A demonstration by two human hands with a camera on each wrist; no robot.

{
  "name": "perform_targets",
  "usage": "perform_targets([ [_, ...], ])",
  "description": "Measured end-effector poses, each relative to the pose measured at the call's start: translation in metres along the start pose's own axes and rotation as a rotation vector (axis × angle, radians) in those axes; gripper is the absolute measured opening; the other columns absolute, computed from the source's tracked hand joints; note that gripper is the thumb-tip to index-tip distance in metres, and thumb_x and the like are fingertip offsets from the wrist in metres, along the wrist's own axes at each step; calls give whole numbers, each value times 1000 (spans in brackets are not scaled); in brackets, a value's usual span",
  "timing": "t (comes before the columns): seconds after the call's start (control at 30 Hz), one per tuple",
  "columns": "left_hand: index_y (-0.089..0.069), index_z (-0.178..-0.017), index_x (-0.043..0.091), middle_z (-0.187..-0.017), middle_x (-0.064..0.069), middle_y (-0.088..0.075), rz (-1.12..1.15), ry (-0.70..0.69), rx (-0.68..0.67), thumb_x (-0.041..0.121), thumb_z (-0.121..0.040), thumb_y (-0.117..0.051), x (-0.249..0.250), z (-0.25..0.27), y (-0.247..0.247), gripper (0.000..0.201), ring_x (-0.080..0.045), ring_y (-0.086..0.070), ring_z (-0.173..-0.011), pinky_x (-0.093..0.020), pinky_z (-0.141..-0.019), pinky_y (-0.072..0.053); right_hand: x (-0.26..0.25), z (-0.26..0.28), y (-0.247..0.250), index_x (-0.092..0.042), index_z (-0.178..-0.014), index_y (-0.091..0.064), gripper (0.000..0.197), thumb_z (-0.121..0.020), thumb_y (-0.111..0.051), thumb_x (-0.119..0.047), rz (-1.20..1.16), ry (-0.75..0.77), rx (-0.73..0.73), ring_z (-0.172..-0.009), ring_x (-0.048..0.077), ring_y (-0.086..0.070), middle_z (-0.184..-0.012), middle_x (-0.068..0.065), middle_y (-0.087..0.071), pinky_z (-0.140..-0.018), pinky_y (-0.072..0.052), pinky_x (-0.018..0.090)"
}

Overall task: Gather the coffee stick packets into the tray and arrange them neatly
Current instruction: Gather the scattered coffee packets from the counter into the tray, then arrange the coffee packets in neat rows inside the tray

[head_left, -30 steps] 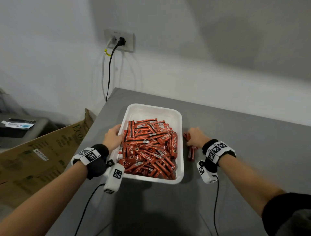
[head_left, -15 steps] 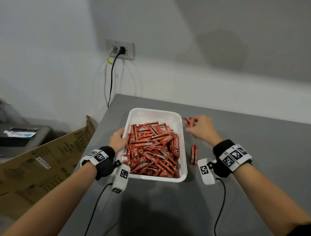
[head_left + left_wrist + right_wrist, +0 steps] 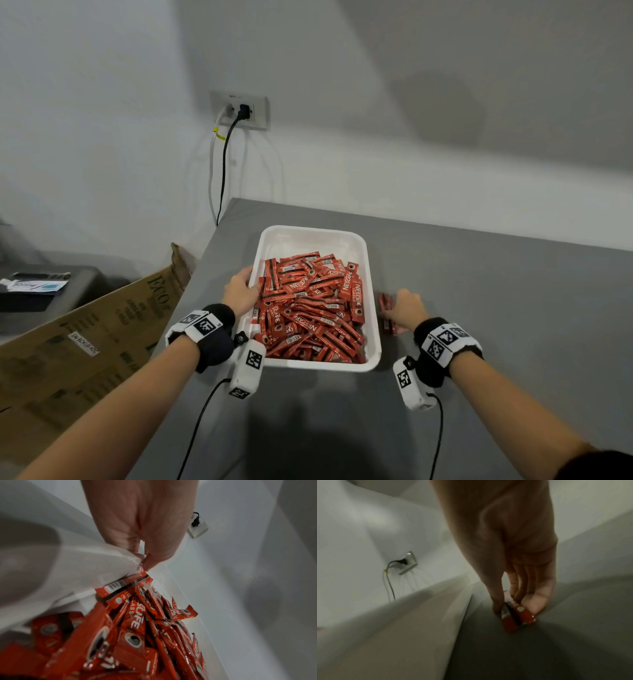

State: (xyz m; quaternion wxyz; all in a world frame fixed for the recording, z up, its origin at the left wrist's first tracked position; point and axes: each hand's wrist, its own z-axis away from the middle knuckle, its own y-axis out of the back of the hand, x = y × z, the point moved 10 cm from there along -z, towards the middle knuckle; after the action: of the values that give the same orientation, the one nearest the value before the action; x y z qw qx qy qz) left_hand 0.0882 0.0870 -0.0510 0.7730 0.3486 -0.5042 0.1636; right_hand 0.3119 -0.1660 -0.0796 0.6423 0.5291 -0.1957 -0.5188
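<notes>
A white tray (image 3: 310, 231) sits on the grey table, heaped with several red coffee stick packets (image 3: 310, 308) lying criss-cross. My left hand (image 3: 244, 289) holds the tray's left rim (image 3: 89, 559); in the left wrist view the left hand (image 3: 141, 555) pinches that rim between thumb and fingers, just above the packets (image 3: 132, 635). On the table right of the tray lie a few loose packets (image 3: 388, 317). My right hand (image 3: 399, 310) is down on them. In the blurred right wrist view, the right hand (image 3: 517, 609) pinches the red packets (image 3: 516, 619) between thumb and fingers.
The grey table (image 3: 496, 308) stretches right of and in front of the tray. A wall outlet (image 3: 239, 110) with cables hangs behind the table's far left corner. A cardboard box (image 3: 102, 329) leans at the table's left edge. Sensor cables trail from both wrists.
My right hand, holding packets up by the tray's far right rim half a second ago, has come back down to the loose packets beside the tray. The left hand stays on the rim.
</notes>
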Motion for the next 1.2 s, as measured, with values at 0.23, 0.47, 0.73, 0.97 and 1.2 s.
perform_targets([
  [0.23, -46, -134, 13, -122, -12, -59, 47, 2, -33, 15, -94, -54, 0, 5, -1, 41, -25, -60, -101, -44, -90, -50, -26, 19, 64, -1, -96, -65, 20, -84, -70, -16, -400, 86, 251, -73, 21, -64, -78, 7, -62, -56, -48, 19],
  [0.47, -37, -138, 10, -129, -13, -55, 16, 15, -59, 15, -94, -53, -13, 18, -10, 47, -22, -59, -100, -35, -82, -50, -102, 60, 30, -13, -125, -50, 53, -86, -62, -46, -177, 444, -6, -90, 7, -53, -105, -4, -55, -64, -36, 11],
  [0.73, -32, -142, 8, -142, -14, -36, -760, -340, -122, 20, -100, -38, 70, 24, -21, 45, -24, -39, -129, -30, -107, -32, -102, 48, 12, -13, -140, -37, 52, -96, -47, -40, 112, 482, 134, -138, 25, -26, -146, 10, -30, -112, -22, 38],
  [0.97, -35, -140, 6, -141, -17, -40, -881, -182, -378, 24, -97, -41, 61, -24, -88, 47, -30, -44, -125, -38, -104, -37, -90, 32, 13, -7, -150, -9, 62, -98, -42, -15, -104, 442, -73, -140, 25, -23, -156, 10, -9, -113, -24, 34],
  [1.2, -13, -149, 24, -153, -11, -18, -960, -85, -374, 69, -79, -51, 26, -44, -103, 92, -34, -19, -140, -50, -112, -21, -70, 22, 9, -12, -140, -20, 52, -97, -48, -20, -310, 298, -138, -75, 17, -65, -96, 7, -63, -61, -54, 20],
])
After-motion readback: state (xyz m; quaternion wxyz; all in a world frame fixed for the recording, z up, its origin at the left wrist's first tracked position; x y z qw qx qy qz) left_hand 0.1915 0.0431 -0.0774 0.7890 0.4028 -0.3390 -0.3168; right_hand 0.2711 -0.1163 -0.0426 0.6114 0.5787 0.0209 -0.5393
